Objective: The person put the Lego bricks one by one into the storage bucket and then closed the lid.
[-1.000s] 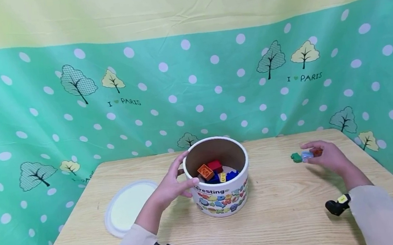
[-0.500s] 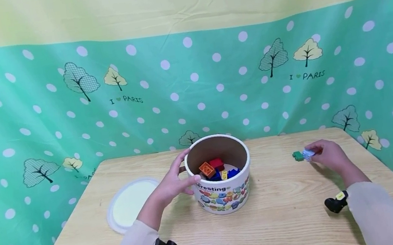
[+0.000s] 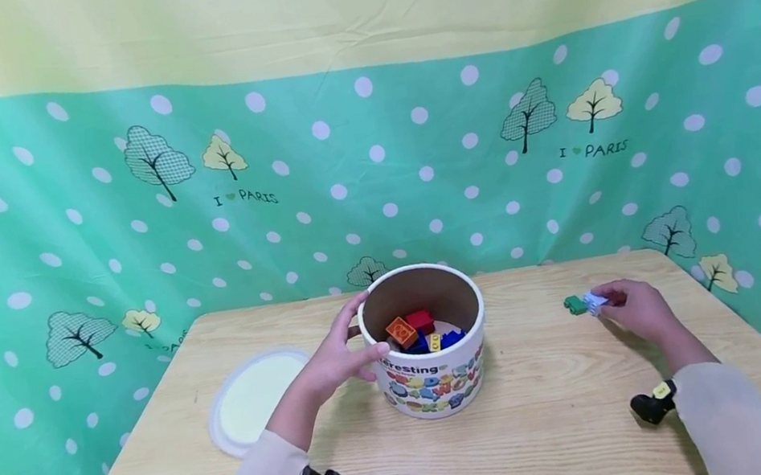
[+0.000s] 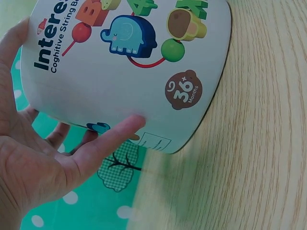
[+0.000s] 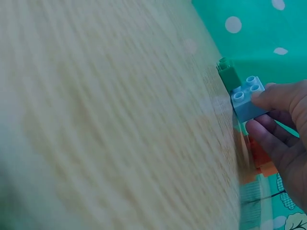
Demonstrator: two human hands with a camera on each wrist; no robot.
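In the head view my left hand holds the side of a round white bucket, its thumb in front at the rim. The bucket stands upright with a printed label; in it lie an orange brick, a red brick, a yellow brick and blue bricks. At the right, my right hand pinches a light blue brick between thumb and fingers. Next to that brick is a green brick. An orange-red brick shows below the fingers in the right wrist view, partly hidden.
A white round lid lies on the wooden table, left of the bucket and partly behind the left forearm. A green dotted curtain hangs along the table's back and sides.
My right hand has closed its fingers on the light blue brick, which has turned slightly. The orange-red brick near it is now covered in the head view. The left hand keeps its hold.
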